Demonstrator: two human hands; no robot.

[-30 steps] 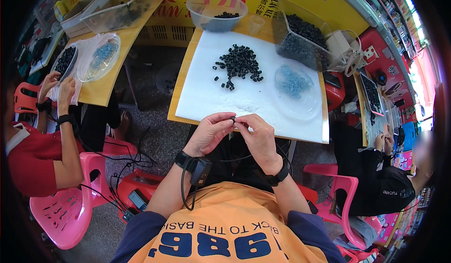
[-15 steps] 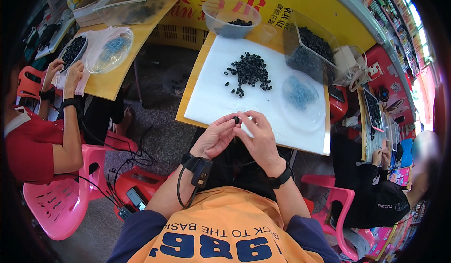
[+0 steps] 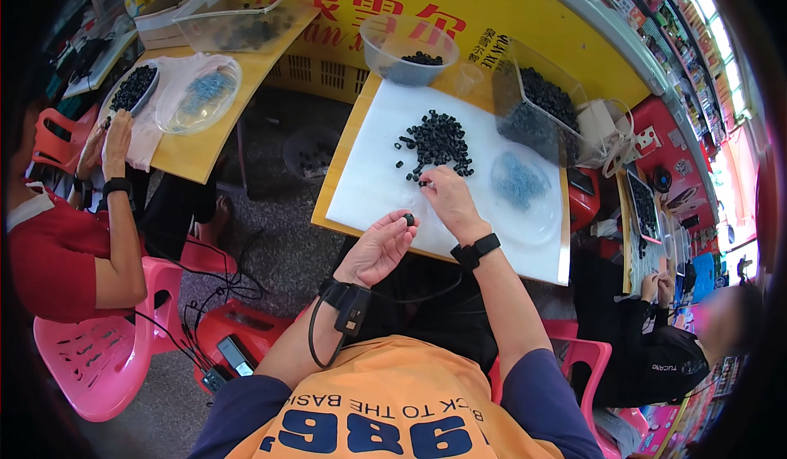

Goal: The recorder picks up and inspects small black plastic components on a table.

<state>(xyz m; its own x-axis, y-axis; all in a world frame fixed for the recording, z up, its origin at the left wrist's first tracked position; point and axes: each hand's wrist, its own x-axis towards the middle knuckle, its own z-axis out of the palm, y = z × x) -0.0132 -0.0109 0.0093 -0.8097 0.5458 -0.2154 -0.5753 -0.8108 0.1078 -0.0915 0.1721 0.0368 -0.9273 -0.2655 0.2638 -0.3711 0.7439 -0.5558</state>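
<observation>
My left hand [image 3: 379,246], near the front edge of the white board, pinches a small black cylindrical piece [image 3: 410,220] between thumb and fingertips. Farther forward, over the board, my right hand [image 3: 452,201] has its fingertips closed on another small black piece [image 3: 423,184] at the near side of a loose pile. That pile of black cylindrical pieces [image 3: 438,141] is spread on the white sheet [image 3: 361,172]. To its right sits a clear round dish [image 3: 537,217] with thin pale-blue bits [image 3: 520,180] in it.
Behind the pile stand a clear round tub [image 3: 410,41], a small clear cup [image 3: 467,77] and a clear bin of black pieces [image 3: 541,102]. Co-workers sit at tables on either side. Cables [image 3: 193,295] run beside a red stool [image 3: 246,328] at my left.
My hands have come apart. The right one moved forward to the near edge of the pile and closed on a piece; the left stays near the board's front edge, still holding its piece.
</observation>
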